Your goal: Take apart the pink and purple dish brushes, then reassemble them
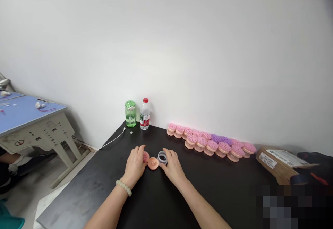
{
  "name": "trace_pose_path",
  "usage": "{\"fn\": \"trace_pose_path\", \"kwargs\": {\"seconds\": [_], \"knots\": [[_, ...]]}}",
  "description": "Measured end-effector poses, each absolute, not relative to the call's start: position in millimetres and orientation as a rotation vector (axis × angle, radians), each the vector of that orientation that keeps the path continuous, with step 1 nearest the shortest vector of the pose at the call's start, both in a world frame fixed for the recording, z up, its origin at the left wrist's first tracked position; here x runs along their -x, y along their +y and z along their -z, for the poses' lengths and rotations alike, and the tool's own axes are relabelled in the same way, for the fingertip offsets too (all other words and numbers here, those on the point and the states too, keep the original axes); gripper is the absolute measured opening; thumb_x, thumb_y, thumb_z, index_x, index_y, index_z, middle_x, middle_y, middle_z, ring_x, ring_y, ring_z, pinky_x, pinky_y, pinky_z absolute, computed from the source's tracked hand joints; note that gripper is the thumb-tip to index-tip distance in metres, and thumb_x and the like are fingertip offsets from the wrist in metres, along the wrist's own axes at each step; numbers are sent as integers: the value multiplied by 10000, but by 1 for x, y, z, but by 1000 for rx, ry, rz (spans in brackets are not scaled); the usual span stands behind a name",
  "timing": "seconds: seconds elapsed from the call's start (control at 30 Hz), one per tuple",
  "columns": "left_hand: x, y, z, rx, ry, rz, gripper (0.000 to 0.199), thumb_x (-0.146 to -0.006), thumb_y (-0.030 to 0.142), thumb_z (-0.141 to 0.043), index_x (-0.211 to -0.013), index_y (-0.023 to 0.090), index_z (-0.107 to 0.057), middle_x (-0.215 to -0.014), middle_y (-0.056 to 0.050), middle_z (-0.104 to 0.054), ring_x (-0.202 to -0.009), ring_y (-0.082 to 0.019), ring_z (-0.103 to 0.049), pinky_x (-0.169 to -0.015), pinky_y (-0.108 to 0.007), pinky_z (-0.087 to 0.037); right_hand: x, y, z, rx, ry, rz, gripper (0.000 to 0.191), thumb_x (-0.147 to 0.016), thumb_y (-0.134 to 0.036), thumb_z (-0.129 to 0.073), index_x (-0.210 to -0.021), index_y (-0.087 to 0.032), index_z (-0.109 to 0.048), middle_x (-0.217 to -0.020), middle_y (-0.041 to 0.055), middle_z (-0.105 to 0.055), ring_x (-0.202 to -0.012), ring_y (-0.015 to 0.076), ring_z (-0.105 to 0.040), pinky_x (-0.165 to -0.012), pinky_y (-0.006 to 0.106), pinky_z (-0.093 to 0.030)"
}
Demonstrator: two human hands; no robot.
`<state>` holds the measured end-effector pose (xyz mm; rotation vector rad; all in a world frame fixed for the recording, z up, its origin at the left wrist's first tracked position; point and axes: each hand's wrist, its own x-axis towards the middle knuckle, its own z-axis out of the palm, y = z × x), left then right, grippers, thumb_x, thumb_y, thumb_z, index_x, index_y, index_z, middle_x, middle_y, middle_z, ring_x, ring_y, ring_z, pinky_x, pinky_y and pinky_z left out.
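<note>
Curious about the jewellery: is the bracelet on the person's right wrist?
No, the beaded bracelet sits on the left wrist.

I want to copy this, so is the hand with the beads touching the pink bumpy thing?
Touching. The head view shows the left hand pressed against the pink bumpy piece, with no gap between them.

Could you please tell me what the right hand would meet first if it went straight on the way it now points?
The right hand would likely meet the grey rings first; it may already touch them, as depth is unclear.
</note>
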<state>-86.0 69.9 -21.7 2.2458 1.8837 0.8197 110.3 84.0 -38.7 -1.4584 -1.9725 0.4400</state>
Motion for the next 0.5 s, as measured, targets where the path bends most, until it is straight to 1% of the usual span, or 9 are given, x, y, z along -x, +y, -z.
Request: {"fn": "trace_pose_path", "kwargs": {"seconds": [0.07,0.1,0.13,0.2,0.27,0.33,0.4,0.43,0.5], "knots": [[88,74,25,-2203,1899,-844,530,-776,41,-562,-1288,153,-485,-1162,-110,-586,-1095,-275,-565,-962,-423,-470,-107,88,42,1428,-1960,-472,671,-720,-63,-663,-1359,-195,-508,-1250,131,-567,-1179,334,-528,-1047,529,-444],[88,76,26,-2188,1894,-858,528,-784,48,-554,-1296,157,-477,-1189,-113,-578,-1124,-274,-560,-981,-428,-465,-107,89,43,1406,-1960,-497,714,-712,-56,-666,-1383,-216,-481,-1281,124,-549,-1196,329,-523,-1035,524,-461],[88,78,27,-2176,1881,-872,536,-788,49,-547,-1304,167,-468,-1219,-111,-567,-1153,-270,-553,-999,-427,-460,-108,90,45,1379,-1962,-526,756,-706,-49,-668,-1406,-238,-454,-1318,116,-528,-1208,319,-524,-1008,503,-493],[87,81,28,-2157,1845,-896,559,-780,31,-533,-1313,183,-463,-1256,-101,-558,-1198,-258,-540,-1025,-417,-454,-110,88,47,1325,-1969,-588,819,-699,-38,-667,-1439,-275,-407,-1398,101,-473,-1202,284,-548,-922,426,-564],[85,81,28,-2142,1814,-915,569,-766,-4,-494,-1303,182,-484,-1257,-101,-571,-1206,-256,-540,-1030,-418,-456,-114,85,48,1286,-1966,-639,832,-704,-33,-659,-1448,-292,-390,-1443,90,-435,-1155,243,-592,-854,361,-598],[83,81,26,-2123,1797,-939,623,-732,-54,-433,-1311,168,-497,-1275,-117,-576,-1209,-257,-538,-1042,-427,-447,-119,79,49,1271,-1949,-665,809,-712,-34,-645,-1438,-296,-403,-1444,82,-436,-1103,217,-626,-862,352,-599],[83,78,23,-2106,1783,-964,717,-685,-84,-398,-1351,169,-480,-1330,-125,-551,-1227,-252,-529,-1066,-428,-430,-123,73,48,1268,-1928,-675,786,-716,-36,-633,-1427,-296,-420,-1436,76,-445,-1098,213,-632,-896,364,-591],[83,76,20,-2103,1772,-971,750,-672,-81,-404,-1373,176,-467,-1360,-124,-532,-1243,-250,-520,-1076,-423,-426,-125,70,48,1266,-1920,-682,786,-712,-35,-632,-1424,-295,-424,-1437,75,-445,-1121,217,-623,-915,369,-584],[84,71,16,-2093,1720,-968,757,-692,-34,-464,-1410,207,-442,-1407,-114,-498,-1289,-255,-490,-1087,-416,-425,-130,64,47,1271,-1911,-711,794,-700,-28,-632,-1424,-284,-429,-1446,75,-441,-1185,230,-589,-955,375,-566]]}}
